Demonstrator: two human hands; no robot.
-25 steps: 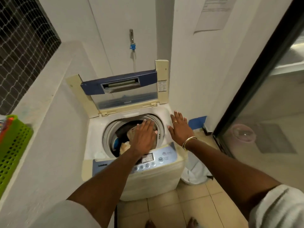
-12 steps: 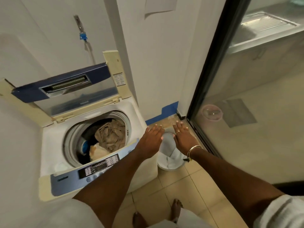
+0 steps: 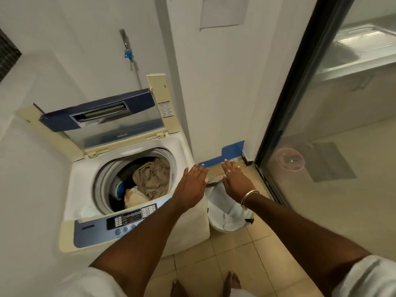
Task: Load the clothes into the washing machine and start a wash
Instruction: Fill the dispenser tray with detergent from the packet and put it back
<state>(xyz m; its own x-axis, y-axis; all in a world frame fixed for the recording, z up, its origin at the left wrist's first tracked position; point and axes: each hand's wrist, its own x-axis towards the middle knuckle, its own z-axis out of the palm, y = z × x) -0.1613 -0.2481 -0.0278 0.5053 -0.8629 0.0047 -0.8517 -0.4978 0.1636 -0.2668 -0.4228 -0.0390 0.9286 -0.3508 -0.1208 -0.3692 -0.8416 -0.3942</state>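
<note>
A white top-loading washing machine (image 3: 81, 189) stands at the left with its blue-trimmed lid (image 3: 100, 118) raised against the wall. Inside the drum lie tan clothes (image 3: 153, 179) and a pale garment (image 3: 134, 198). The blue control panel (image 3: 111, 226) runs along the front edge. A white laundry bag (image 3: 227, 213) sits on the floor just right of the machine. My left hand (image 3: 192, 185) and my right hand (image 3: 235, 181) hover above the bag's mouth, fingers straight, holding nothing.
A white wall pillar with blue tape (image 3: 232, 150) at its foot stands behind the bag. A dark-framed glass door (image 3: 285, 116) closes off the right side. A water tap (image 3: 126, 50) hangs above the machine. My bare feet (image 3: 232, 281) stand on beige tiles.
My left hand left the drum and my right hand left the machine's top edge; both swung right over the laundry bag. The view turned right too.
</note>
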